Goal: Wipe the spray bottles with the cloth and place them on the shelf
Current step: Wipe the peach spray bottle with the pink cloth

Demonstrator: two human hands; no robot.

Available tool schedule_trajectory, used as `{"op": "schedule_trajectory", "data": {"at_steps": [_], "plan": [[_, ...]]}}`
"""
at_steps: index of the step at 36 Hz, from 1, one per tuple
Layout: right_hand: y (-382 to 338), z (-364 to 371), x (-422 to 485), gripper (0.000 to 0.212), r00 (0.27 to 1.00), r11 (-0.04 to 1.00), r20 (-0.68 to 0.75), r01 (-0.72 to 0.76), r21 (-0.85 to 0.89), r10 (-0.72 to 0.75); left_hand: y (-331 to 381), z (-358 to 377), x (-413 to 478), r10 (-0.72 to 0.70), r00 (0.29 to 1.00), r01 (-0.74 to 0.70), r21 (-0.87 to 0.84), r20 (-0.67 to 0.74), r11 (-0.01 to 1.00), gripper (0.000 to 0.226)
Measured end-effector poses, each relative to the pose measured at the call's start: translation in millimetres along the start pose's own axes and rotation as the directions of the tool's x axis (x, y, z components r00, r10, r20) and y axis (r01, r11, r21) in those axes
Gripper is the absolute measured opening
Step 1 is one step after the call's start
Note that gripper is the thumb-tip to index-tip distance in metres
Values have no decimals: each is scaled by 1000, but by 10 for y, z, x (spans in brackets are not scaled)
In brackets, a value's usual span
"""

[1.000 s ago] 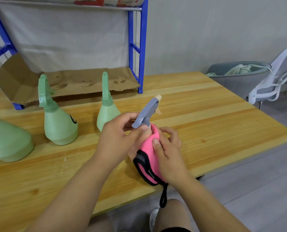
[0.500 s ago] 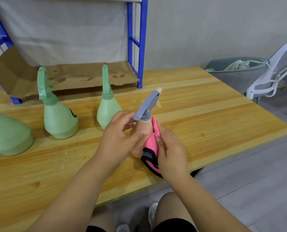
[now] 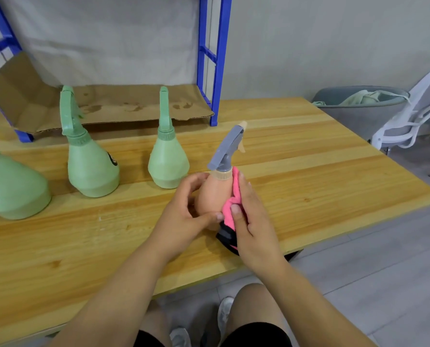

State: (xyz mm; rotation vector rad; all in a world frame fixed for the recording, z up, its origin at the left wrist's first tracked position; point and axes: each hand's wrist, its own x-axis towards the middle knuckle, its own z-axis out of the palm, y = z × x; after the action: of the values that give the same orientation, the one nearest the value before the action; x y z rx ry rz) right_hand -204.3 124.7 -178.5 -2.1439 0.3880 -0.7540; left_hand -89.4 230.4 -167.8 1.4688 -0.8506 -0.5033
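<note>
Head view: wiping the peach bottle (image 3: 210, 194)

Nearest us, our left grip (image 3: 183, 211) curls round the peach bottle, upright over the tabletop (image 3: 309, 184). Our right grip (image 3: 251, 221) pinches the pink cloth (image 3: 230, 209) against its side. We judge it best to turn the bottle while rubbing collar to base. Beyond stand three green bottles (image 3: 168, 161), then the blue shelf (image 3: 217, 58).

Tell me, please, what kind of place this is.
Probably a plain workroom or office, though I cannot be sure: a long wooden table, a blue metal shelf lined with cardboard at its far side, and a white chair on a grey tiled floor.
</note>
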Motion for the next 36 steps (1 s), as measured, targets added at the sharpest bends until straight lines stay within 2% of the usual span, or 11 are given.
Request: {"op": "schedule_trajectory", "data": {"at_steps": [7, 13, 19, 21, 22, 24, 26, 28, 30, 33, 36], "plan": [[-184, -81, 54, 43, 990, 988, -129, 76, 132, -59, 161, 24, -26, -30, 1000, 29, -146, 0, 989, 68], [-356, -240, 191, 32, 974, 955, -183, 174, 239, -131, 326, -49, 0, -56, 995, 81, -321, 88, 944, 63], [-529, -355, 270, 32, 990, 878, -133, 25, 478, 44, 462, -45, -26, -14, 995, 43, -312, 96, 949, 64], [-541, -300, 226, 32, 990, 893, -130, 17, 449, 47, 488, -7, -18, -15, 998, 34, -295, 66, 955, 67], [-540, -263, 198, 40, 989, 919, -145, 46, 392, 12, 495, 11, -13, -21, 998, 35, -289, 52, 957, 67], [-517, -202, 154, 53, 984, 974, -152, 123, 188, -95, 504, 26, -8, -33, 999, 41, -281, 33, 959, 65], [-479, -183, 149, 59, 976, 985, -134, 173, 21, -169, 514, 19, -21, -43, 999, 50, -278, 30, 959, 60], [-492, -210, 170, 59, 971, 980, -142, 197, 8, -194, 529, 4, -37, -37, 999, 42, -285, 23, 958, 58], [-548, -279, 192, 48, 978, 974, -125, 184, 135, -167, 547, -8, -48, -24, 1000, 25, -313, 6, 949, 59], [-691, -403, 216, 36, 998, 887, -55, 32, 461, -7, 592, -16, -59, -19, 1000, 23, -373, 15, 928, 63], [-713, -452, 232, 27, 990, 828, -81, -54, 558, 119, 641, -6, -46, 19, 1000, -12, -385, 16, 923, 56]]}}
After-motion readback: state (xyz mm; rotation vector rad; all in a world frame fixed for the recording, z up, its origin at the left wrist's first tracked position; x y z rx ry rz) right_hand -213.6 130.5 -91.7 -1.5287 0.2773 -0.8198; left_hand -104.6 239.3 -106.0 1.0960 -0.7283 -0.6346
